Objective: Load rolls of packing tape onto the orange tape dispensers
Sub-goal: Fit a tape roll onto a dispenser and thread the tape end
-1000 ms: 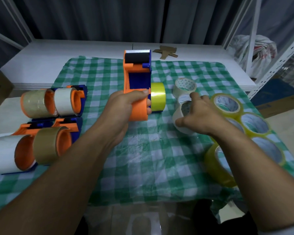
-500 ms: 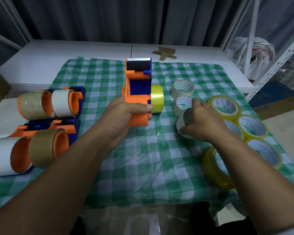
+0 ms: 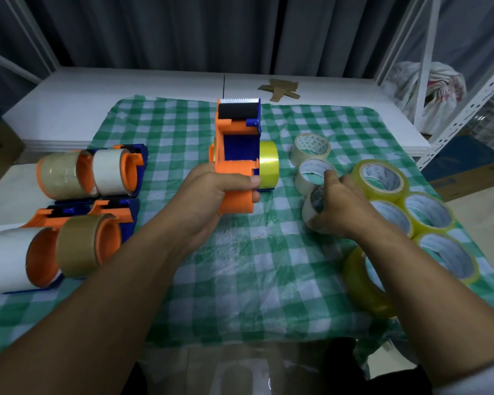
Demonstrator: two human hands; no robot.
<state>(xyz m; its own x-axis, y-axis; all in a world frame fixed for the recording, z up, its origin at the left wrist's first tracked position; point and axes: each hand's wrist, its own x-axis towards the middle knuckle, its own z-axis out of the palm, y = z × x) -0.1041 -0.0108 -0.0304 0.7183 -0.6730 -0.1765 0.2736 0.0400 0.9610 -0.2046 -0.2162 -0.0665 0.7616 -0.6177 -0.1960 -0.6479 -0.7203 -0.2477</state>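
An orange and blue tape dispenser point(image 3: 236, 143) stands in the middle of the checked cloth, and my left hand point(image 3: 211, 189) grips its orange handle. A yellow tape roll point(image 3: 268, 164) sits on its right side. My right hand point(image 3: 340, 203) is closed on a small clear tape roll point(image 3: 311, 208), tilted up on its edge. Two more clear rolls point(image 3: 311, 145) lie flat just beyond it. Several larger yellow-rimmed rolls point(image 3: 381, 176) lie to the right, one point(image 3: 362, 283) standing on edge under my right forearm.
At the left lie several loaded orange dispensers point(image 3: 97, 172), carrying clear, white and brown rolls point(image 3: 80, 243). Cardboard scraps point(image 3: 281, 89) sit on the white table beyond the green checked cloth point(image 3: 254, 266). A white metal rack point(image 3: 468, 95) stands at the right.
My right hand has tipped the small clear roll up off the cloth and drawn it slightly nearer. My left hand keeps hold of the dispenser handle, which has barely moved.
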